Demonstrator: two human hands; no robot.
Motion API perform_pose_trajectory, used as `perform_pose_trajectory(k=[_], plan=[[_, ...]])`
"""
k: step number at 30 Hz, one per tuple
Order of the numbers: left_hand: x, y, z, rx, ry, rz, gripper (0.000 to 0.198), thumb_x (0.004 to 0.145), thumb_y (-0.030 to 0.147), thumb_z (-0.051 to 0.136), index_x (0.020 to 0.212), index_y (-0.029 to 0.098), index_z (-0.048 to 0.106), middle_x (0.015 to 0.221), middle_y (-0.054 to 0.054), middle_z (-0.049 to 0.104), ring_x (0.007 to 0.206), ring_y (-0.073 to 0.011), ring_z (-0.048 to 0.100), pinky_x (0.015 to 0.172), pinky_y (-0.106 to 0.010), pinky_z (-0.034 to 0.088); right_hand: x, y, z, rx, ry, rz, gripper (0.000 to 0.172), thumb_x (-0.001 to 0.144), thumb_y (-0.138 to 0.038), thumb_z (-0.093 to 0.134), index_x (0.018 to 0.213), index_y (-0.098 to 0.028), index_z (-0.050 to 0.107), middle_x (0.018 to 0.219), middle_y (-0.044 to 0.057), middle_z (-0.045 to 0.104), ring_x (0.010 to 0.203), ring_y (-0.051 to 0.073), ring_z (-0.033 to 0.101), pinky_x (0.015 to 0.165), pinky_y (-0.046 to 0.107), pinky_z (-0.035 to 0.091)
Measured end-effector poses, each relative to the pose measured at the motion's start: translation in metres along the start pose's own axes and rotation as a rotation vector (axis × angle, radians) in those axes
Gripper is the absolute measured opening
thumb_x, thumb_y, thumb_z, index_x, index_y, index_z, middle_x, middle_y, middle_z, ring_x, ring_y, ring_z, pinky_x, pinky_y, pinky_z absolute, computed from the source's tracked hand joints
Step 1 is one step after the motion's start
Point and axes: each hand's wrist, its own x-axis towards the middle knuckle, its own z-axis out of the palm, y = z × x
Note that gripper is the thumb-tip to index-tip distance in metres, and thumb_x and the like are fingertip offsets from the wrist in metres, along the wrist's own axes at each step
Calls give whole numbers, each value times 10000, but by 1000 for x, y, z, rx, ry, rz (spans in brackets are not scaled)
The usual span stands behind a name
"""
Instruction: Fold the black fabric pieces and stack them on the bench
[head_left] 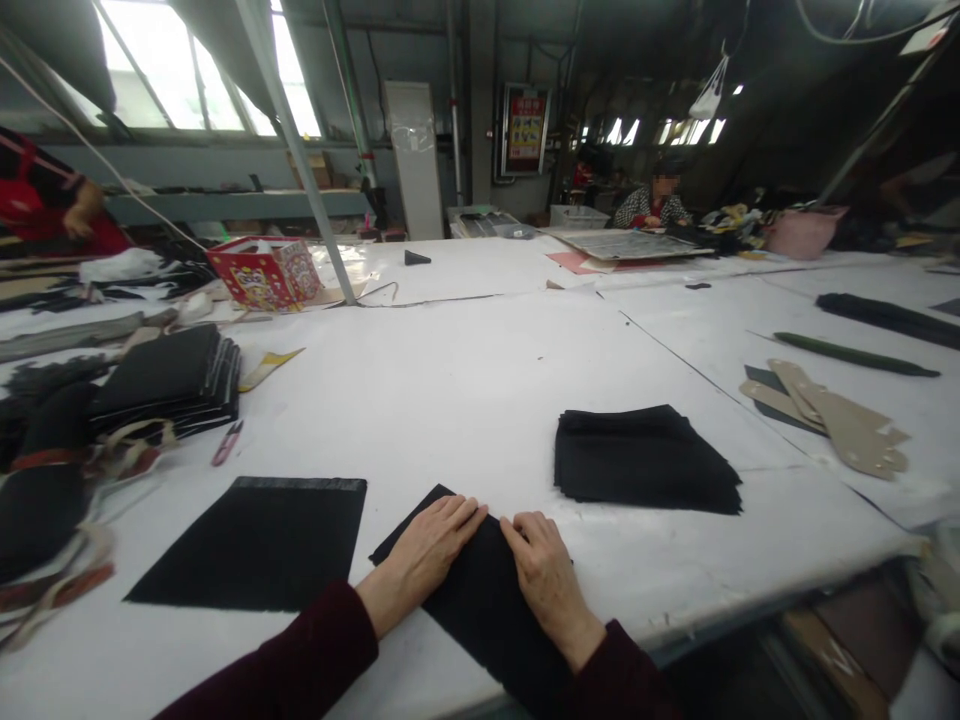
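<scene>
A black cloth piece lies on the white table at its near edge, turned at an angle to me. My left hand rests flat on its upper part, fingers stretched and close together along the far edge. Opposite it, my right hand presses on the cloth with fingers slightly bent, the index fingertip at that same edge. Both thumbs are mostly hidden. Left of my hands a single black cloth panel with a shiny strip along its top lies flat. To the right sits a stack of black cloth pieces.
Folded black pieces are stacked at left, near pink thread snips. A red patterned box stands beside a slanted pole. Beige templates lie at right. Two people are farther off.
</scene>
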Motion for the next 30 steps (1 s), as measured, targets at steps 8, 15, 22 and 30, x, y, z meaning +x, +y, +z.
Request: perform_pose_trajectory(k=[8,15,22,30], plan=[[5,2,1,77,-57,47,553,877,47,398,1412,172,337,1218,-97,550,1088,-204,530,932,-331,443,-6,1,-7,33,-24,26,259,950,-72,459,1159,-145,592,930,71,546,874,222,480,770,361,413],[11,9,0,131,-34,117,518,886,75,406,1392,180,365,1204,-92,542,1082,-215,509,959,-357,415,-9,0,-12,6,-10,29,232,942,-82,477,1124,-151,605,906,63,546,854,215,488,752,352,424],[14,20,-1,121,-62,104,554,888,74,394,1425,188,315,1108,-76,568,996,-211,530,892,-349,447,-16,3,-21,17,-35,53,254,952,-80,463,1164,-140,589,920,70,544,869,222,485,765,358,417],[21,33,-4,91,-80,142,491,891,57,390,1374,148,393,1222,-93,553,1069,-204,519,945,-329,438,-26,8,-26,1,-31,67,232,963,-103,465,1154,-137,591,910,69,548,862,223,487,748,357,409]])
